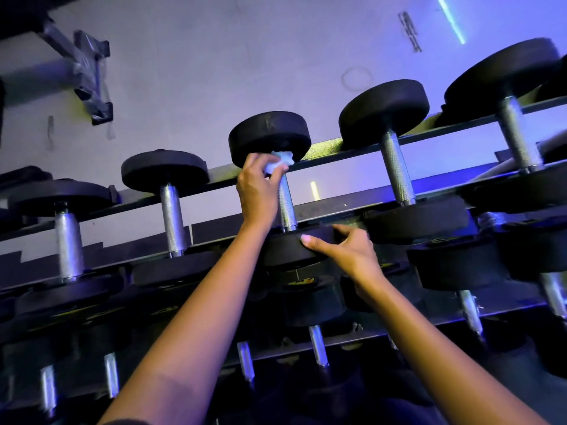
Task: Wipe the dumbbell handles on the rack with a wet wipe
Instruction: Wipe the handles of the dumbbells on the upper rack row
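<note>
Dumbbell handle point(287, 204): lying 12 to 6 o'clock. Pinching wet wipe point(280, 162) at 12 with left hand point(257, 191), gripping weight point(285, 250) at 6 with right hand point(343, 245).

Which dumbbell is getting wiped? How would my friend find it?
Look at the long rack against the grey wall, at its top row. Count to the third dumbbell from the left. It is the only one with a white wipe bunched on its metal bar by the left hand, while the right hand holds its near weight.

Multi-tier rack point(325, 210) w/ dumbbells point(171, 216) across rails, side by side.
</note>
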{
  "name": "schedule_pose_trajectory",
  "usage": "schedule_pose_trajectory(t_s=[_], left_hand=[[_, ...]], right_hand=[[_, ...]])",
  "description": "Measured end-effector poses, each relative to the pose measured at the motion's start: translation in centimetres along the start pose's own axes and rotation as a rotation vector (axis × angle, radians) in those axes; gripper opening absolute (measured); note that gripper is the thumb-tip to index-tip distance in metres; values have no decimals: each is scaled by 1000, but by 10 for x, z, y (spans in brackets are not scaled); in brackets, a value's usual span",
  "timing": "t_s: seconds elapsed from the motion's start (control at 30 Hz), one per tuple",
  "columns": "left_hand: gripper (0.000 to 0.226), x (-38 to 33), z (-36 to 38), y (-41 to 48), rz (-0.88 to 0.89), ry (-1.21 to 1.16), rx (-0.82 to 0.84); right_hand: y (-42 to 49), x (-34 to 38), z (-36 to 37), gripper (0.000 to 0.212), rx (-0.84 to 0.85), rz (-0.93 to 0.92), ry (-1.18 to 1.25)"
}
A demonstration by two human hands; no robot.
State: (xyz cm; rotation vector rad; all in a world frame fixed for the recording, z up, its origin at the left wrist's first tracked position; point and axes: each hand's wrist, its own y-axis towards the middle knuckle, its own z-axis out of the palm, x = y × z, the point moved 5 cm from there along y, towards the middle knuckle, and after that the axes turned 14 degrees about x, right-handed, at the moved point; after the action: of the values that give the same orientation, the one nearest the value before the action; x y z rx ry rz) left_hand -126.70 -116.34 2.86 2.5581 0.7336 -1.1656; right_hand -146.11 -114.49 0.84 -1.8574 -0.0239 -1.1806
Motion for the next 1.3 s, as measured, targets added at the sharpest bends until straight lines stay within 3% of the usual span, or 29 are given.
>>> schedule_pose_trajectory(t_s=[0.13,0.23,0.33,0.47,0.57,0.67,0.77,0.87,0.97,1.03,1.13,1.23,1.3], left_hand=[[10,14,3,-1,-306,-334,-143],[17,29,10,0,-468,-706,-160],[17,34,18,-1,-542,-935,-131],[7,40,34,-4,-755,-1225,19],[15,42,39,-8,-889,-1418,51],[12,43,24,-3,-674,-1201,-86],[4,23,1,1,-285,-560,-120],[17,-4,1,-1,5,-7,-58],[24,-16,13,1,106,449,75],[29,-19,18,3,111,600,154],[31,-18,19,3,123,580,191],[23,-7,7,1,-24,97,2],[13,12,2,0,-228,-285,-123]], right_hand=[[0,-3,-1,71,-4,-3,-1],[-1,-3,-1,72,-9,-11,-2],[-2,-2,0,76,-24,-18,5],[-1,-3,-1,61,-21,-9,-9],[-1,-3,-1,65,-19,-11,-11],[-1,-3,-1,65,-16,-7,-14],[-1,-3,-1,76,-20,-4,-13],[-1,-3,0,91,-23,-1,-19],[0,-2,0,87,-15,14,-29],[-1,-2,-2,75,-14,27,-33],[-3,-1,-2,75,-19,35,-32],[-4,1,0,96,-27,23,-28],[-3,0,0,99,-27,19,-32]])
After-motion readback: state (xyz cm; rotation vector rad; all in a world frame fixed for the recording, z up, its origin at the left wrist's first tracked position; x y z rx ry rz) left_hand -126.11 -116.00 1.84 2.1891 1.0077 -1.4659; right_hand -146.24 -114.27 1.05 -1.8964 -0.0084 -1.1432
